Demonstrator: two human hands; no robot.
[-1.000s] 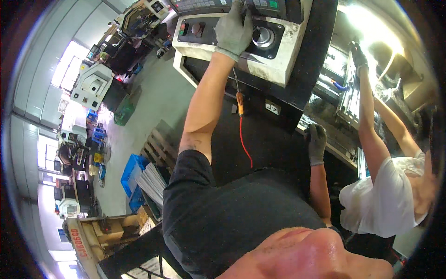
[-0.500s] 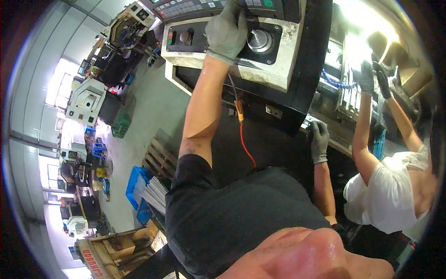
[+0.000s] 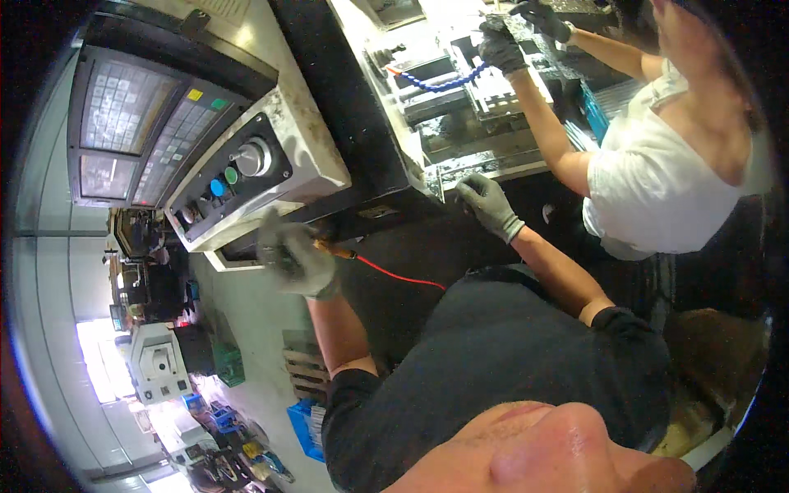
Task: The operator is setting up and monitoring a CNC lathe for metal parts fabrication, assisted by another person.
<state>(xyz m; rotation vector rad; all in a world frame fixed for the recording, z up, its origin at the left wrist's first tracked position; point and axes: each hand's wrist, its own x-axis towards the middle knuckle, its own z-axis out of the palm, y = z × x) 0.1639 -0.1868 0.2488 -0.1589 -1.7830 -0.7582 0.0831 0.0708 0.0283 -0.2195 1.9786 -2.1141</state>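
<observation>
My left hand (image 3: 297, 261), in a grey glove and smeared by motion, is in front of the lower edge of the machine's control panel (image 3: 316, 177). Just to its right is an orange-handled tool (image 3: 335, 250) on a red hose (image 3: 399, 277); whether the hand touches it I cannot tell. My right hand (image 3: 491, 205), also gloved in grey, lies at the machine's front ledge (image 3: 468, 168) with loosely bent fingers and nothing visible in them. The panel carries a silver round dial (image 3: 251, 156), a green button (image 3: 231, 176) and a blue button (image 3: 217, 187).
On the right, a co-worker in a white top (image 3: 666, 177) has both dark-gloved hands (image 3: 501, 49) inside the lit machine, near a blue segmented coolant hose (image 3: 444, 85). A wooden pallet (image 3: 306, 374) and a blue crate (image 3: 306, 431) are on the floor at lower left.
My left hand has come off the control panel's keys and moved down beside the orange-handled tool. My right hand stays by the ledge. The view has turned, showing more of the panel.
</observation>
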